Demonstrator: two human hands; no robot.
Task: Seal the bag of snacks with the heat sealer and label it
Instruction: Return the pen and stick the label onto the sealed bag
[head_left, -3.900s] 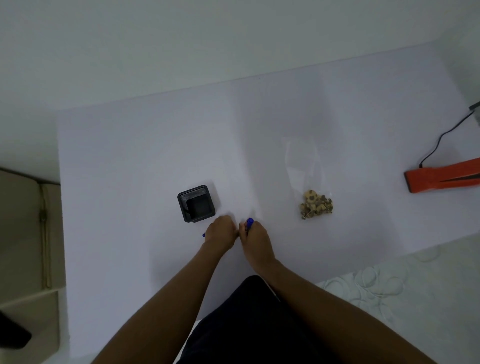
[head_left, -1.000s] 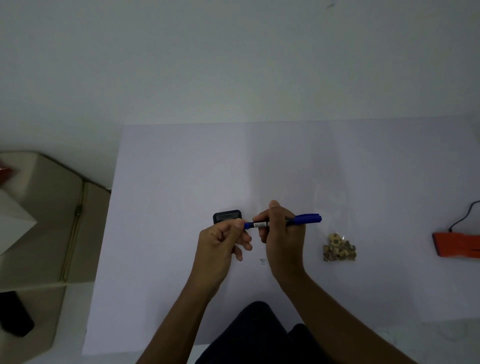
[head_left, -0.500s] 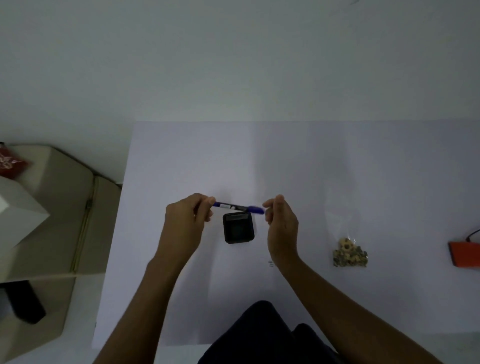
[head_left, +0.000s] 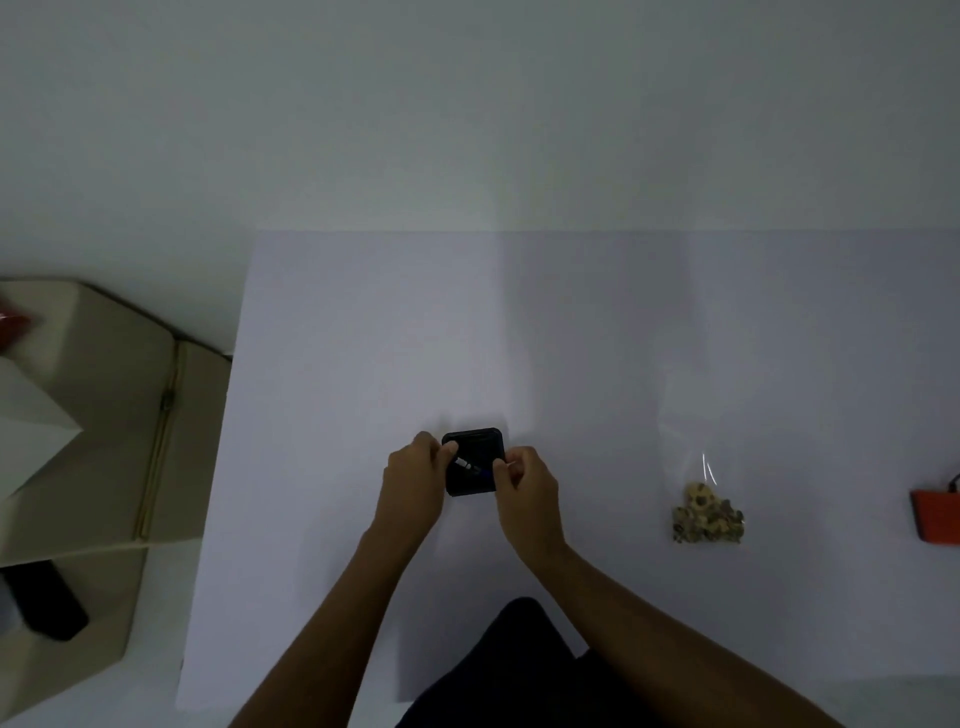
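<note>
Since half a second ago, the two hands have been brought together over the black holder (head_left: 474, 462), and the pen (head_left: 467, 466), then held level above it, is now seen tilted over the holder's opening with only its white band and a blue trace showing. The pen is pinched at its upper end by the fingers of the left hand (head_left: 415, 480). The right hand (head_left: 527, 486) is curled with its fingertips pressed together close to the pen's lower end (whether the pen is actually touched there cannot be told).

The bag of snacks (head_left: 706, 512) is lying flat toward the right side of the tabletop (head_left: 363, 338), well apart from the hands; the snack pieces are gathered at its near end, and the clear upper part is stretched away toward the far edge. Whether its mouth has been sealed cannot be made out.

The orange heat sealer (head_left: 935, 517) is cut off by the right edge of the view, beside the bag, with a dark cable at its top.
</note>
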